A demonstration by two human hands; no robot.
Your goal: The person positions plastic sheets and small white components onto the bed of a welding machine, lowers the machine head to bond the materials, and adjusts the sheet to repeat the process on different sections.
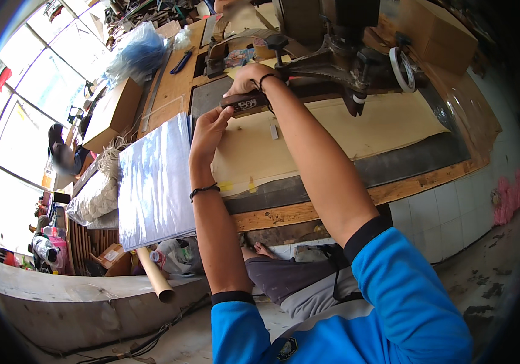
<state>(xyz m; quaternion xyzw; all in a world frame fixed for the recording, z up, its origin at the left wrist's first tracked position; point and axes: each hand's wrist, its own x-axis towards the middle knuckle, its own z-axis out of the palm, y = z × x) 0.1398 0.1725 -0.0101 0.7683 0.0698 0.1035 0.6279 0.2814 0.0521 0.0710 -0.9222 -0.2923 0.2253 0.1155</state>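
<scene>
A small dark rectangular piece with white markings (249, 103) lies at the far side of a wooden workbench (345, 130), under the arm of a dark metal machine (339, 57). My right hand (249, 77) is closed over the top of this piece, a black band on its wrist. From the left, my left hand (210, 128) touches the piece's end with its fingertips; its wrist also wears a dark band. Both forearms reach out from blue sleeves.
A stack of shiny clear plastic sheets (153, 182) lies left of my hands. Cardboard boxes (111, 115) stand further left, another (442, 30) at the back right. A cardboard tube (155, 276) leans under the bench. A person (62, 155) sits far left.
</scene>
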